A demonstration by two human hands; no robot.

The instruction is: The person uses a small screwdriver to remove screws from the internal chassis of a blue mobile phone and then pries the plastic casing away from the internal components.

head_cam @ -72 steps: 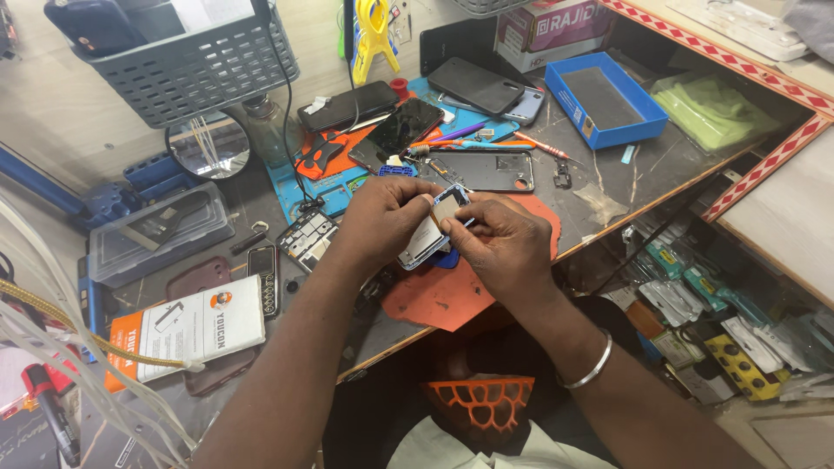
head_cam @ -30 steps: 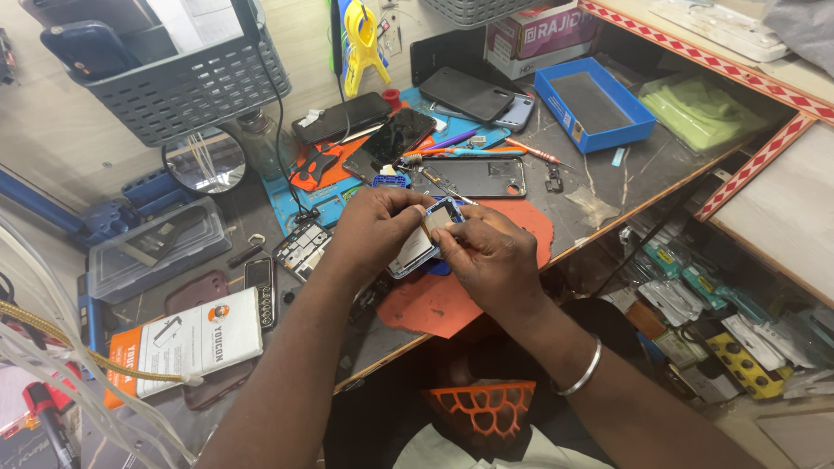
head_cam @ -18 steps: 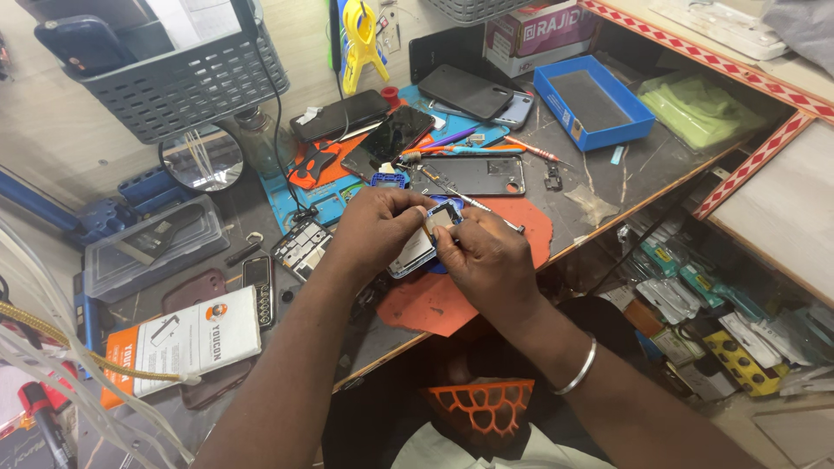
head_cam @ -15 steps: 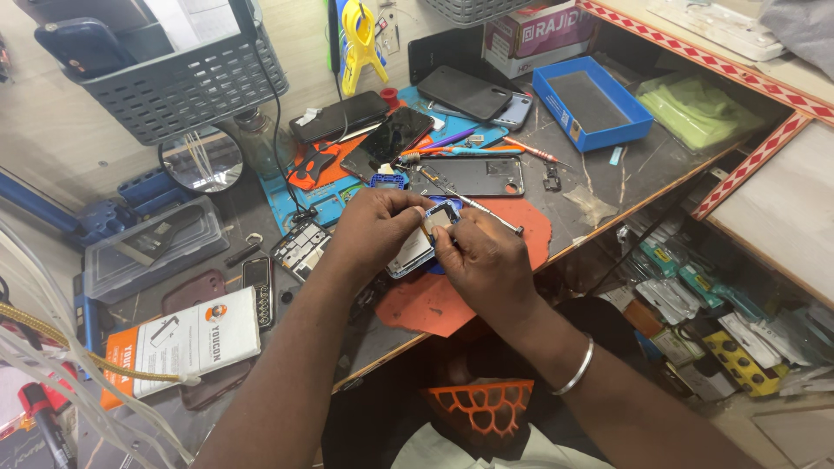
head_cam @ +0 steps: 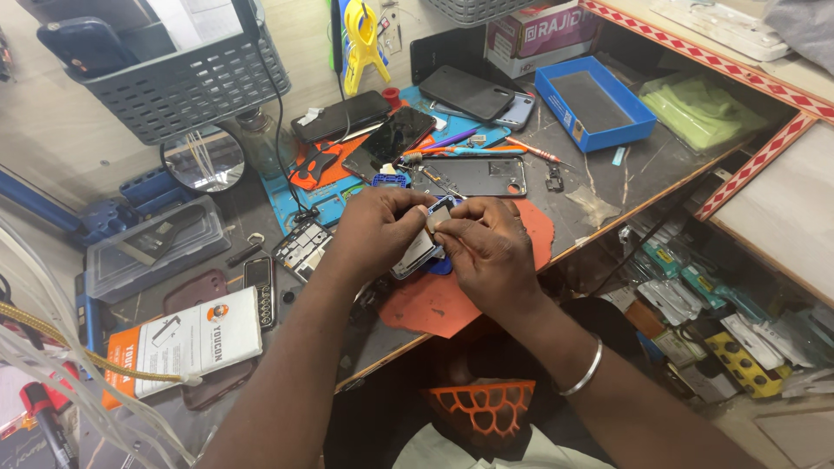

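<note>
"Silver and blue, that small opened phone [head_cam: 417, 247] — who is holding it?"

"Both hands are: the left hand [head_cam: 375, 227] is clamping its lower edge, while the right hand [head_cam: 486, 247] is pinching its top corner."

"Where is it sitting?"

"It is hovering just above the orange rubber mat [head_cam: 434, 304] on the dark workbench [head_cam: 608, 178], near the grey phone back cover [head_cam: 473, 176]."

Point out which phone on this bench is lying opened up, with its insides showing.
The grey phone frame just beyond both hands, back cover off and inner parts exposed. The black phones behind it lie closed, only dark glass showing.
</note>
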